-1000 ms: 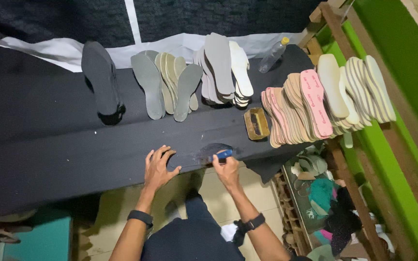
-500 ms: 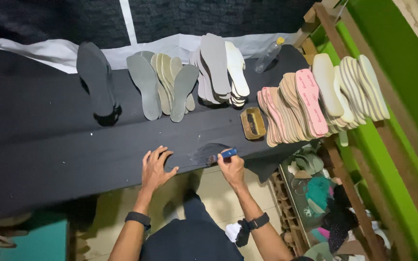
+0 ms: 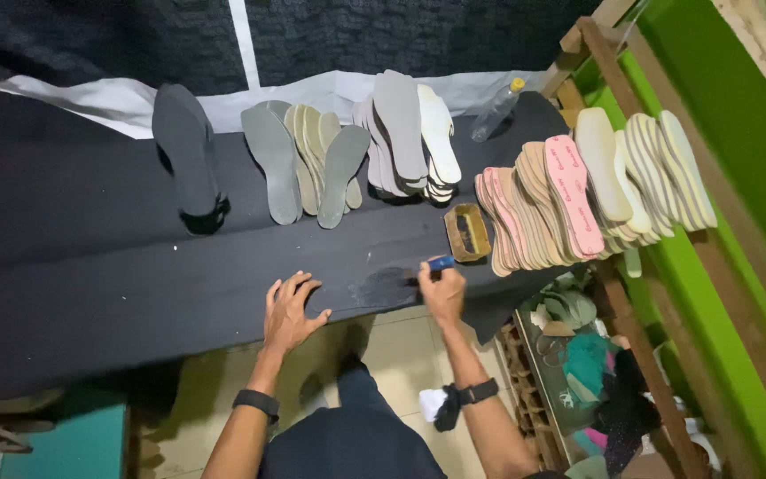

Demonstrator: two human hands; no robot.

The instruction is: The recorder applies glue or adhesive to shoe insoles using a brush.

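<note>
On the black table [image 3: 90, 293], left hand [image 3: 287, 312] lies spread (fingers flat), right hand [image 3: 442, 293] gripping a blue-tipped tool [image 3: 441, 263].

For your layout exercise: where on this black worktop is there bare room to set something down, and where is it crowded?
Bare: the worktop left of the left hand, below the dark sole. Crowded: the back row of grey insoles and the pink-and-beige fan beyond the right hand.

The left hand [image 3: 290, 312] is spread flat, palm down, fingers splayed. The right hand [image 3: 442, 291] is curled closed, knuckles up. Both forearms are extended forward, each wrist banded in black.
</note>
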